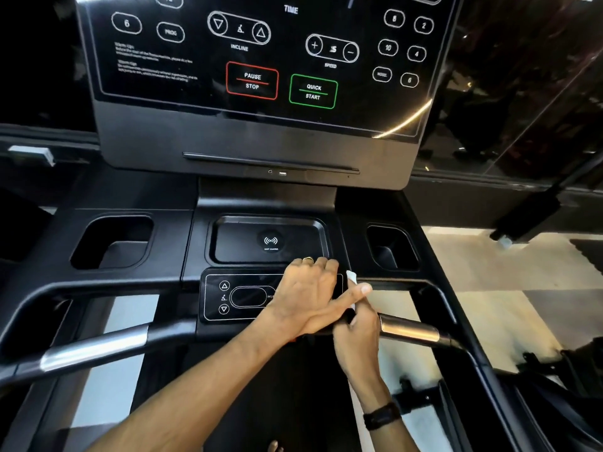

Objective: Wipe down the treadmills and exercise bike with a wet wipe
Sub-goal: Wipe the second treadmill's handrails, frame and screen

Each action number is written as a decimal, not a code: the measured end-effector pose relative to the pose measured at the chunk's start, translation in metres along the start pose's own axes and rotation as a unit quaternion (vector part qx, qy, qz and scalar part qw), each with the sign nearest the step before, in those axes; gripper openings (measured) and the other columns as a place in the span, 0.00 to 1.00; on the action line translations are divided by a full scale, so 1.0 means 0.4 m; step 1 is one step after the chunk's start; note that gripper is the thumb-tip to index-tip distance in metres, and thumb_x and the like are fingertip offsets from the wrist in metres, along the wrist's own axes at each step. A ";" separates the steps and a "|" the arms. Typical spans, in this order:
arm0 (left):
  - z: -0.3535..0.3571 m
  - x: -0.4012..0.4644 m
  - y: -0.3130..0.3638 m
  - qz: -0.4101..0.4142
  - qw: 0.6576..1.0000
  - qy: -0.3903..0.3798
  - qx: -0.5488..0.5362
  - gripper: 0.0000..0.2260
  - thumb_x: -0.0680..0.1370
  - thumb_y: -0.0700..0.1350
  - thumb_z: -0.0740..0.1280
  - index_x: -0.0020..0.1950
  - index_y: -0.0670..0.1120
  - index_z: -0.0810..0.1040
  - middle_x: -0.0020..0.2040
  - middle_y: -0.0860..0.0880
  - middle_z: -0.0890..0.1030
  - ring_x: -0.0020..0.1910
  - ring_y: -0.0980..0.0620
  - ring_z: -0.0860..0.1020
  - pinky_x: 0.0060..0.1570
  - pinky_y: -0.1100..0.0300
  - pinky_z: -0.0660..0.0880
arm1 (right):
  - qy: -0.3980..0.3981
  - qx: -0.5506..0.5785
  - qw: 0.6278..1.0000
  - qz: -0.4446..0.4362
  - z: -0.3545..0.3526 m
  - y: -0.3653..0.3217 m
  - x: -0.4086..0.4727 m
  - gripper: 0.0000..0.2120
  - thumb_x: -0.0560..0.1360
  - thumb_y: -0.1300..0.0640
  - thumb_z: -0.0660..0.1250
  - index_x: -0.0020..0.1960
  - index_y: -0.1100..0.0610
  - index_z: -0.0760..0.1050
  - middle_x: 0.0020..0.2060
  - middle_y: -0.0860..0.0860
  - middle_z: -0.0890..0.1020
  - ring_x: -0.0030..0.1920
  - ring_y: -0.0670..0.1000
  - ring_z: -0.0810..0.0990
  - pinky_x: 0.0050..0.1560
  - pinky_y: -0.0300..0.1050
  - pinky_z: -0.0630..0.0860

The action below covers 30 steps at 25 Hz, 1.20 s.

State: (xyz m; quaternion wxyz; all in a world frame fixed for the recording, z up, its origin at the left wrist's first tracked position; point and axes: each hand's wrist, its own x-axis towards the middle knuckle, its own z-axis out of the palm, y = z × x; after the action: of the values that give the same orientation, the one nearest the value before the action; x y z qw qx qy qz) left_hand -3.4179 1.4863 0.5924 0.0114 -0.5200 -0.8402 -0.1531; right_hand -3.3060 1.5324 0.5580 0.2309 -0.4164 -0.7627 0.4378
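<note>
Open recess of the charging tray [241,252] at centre, reachable from above. Behind the tray, blocked by the upright console screen [254,60]. Left of the tray, a deep cup pocket [111,243], free to enter. Right of the tray, a second pocket [390,247], likewise open. Just in front of the tray, the small control panel [235,296], its right part covered by the left hand [305,295]. Further front, crossed by two handlebars [94,349], with open gaps to the floor behind each. Right bar [408,331] partly taken up by the right hand [357,337] with a wipe [351,277].
</note>
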 end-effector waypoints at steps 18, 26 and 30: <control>-0.083 0.066 -0.046 -0.049 0.957 -0.202 -0.204 0.43 0.75 0.74 0.35 0.45 0.45 0.79 0.30 0.52 0.74 0.38 0.50 0.76 0.50 0.53 0.69 | 0.041 0.066 0.996 -0.042 -0.027 -0.029 0.240 0.06 0.81 0.53 0.66 0.55 0.54 0.79 0.44 0.47 0.83 0.46 0.49 0.82 0.49 0.54 0.79; -0.105 0.081 -0.209 -0.099 0.866 -0.157 -0.464 0.35 0.75 0.72 0.50 0.65 0.50 0.79 0.59 0.54 0.82 0.59 0.57 0.78 0.67 0.49 0.72 | 0.135 0.005 0.990 -0.047 -0.021 -0.042 0.331 0.02 0.75 0.58 0.73 0.47 0.54 0.81 0.44 0.49 0.84 0.47 0.50 0.82 0.53 0.50 0.78; -0.064 0.078 -0.331 -0.145 0.898 -0.008 -0.414 0.26 0.73 0.69 0.61 0.60 0.53 0.82 0.52 0.60 0.84 0.53 0.62 0.80 0.61 0.50 0.76 | 0.125 -0.055 0.982 -0.127 0.018 -0.065 0.360 0.05 0.74 0.60 0.75 0.46 0.54 0.79 0.44 0.49 0.82 0.48 0.52 0.80 0.51 0.43 0.73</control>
State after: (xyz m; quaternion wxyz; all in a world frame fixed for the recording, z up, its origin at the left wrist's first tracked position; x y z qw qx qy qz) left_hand -3.5519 1.4520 0.5900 -0.2343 -0.3513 -0.7669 -0.4832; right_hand -3.4013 1.6426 0.5749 0.3551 -0.3795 -0.7975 0.3063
